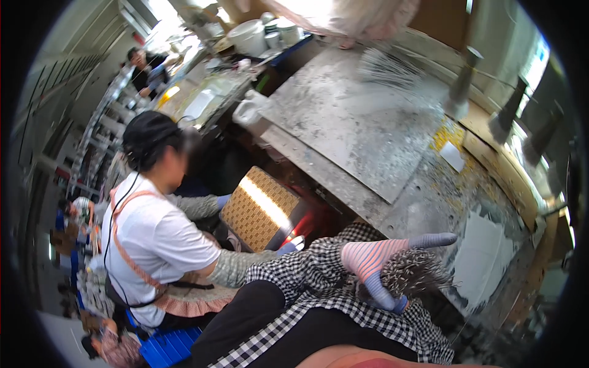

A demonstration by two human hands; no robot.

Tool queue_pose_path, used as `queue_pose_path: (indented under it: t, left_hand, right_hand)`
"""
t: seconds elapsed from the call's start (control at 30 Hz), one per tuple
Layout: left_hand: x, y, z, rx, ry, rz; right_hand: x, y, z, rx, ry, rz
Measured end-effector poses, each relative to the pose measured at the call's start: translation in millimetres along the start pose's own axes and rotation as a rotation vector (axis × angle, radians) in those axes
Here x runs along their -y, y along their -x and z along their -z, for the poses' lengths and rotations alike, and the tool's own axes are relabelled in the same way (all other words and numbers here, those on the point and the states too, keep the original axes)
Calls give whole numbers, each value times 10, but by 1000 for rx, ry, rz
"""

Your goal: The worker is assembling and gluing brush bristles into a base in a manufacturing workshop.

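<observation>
Head view shows one bundle [419,271] right against the left hand [370,257], a single digit stretched along its upper side; the right hand [394,300], largely hidden, sits below, and whether either clasps the strands I cannot tell. Three sheaves [463,86] and one wire pile [392,69] occupy the bench [337,104].

Laid out with a worktable [423,191] before and to the right, a board [343,113], rods [392,69] and paper [452,156] on it, a bundle of fibres [412,271] at the left hand [371,256] near its closest edge, a co-worker [153,230] to the left, and buckets [248,38] on a second table [228,84] beyond.
</observation>
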State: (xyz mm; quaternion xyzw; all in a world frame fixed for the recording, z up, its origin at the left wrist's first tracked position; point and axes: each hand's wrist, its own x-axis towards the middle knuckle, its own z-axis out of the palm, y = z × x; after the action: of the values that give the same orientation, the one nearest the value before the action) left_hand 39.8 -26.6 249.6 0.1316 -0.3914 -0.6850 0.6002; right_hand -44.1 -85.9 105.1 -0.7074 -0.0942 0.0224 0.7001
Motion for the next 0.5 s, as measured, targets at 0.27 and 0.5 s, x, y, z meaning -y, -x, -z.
queue_pose_path:
  t: [0.27,0.5]
  left_hand:
    - [115,-5,-13,-129,-127,89]
    - [76,-287,43,163,-493,80]
  right_hand:
    - [169,887,7,-405,-85,-54]
    - [212,944,88,-240,-238,2]
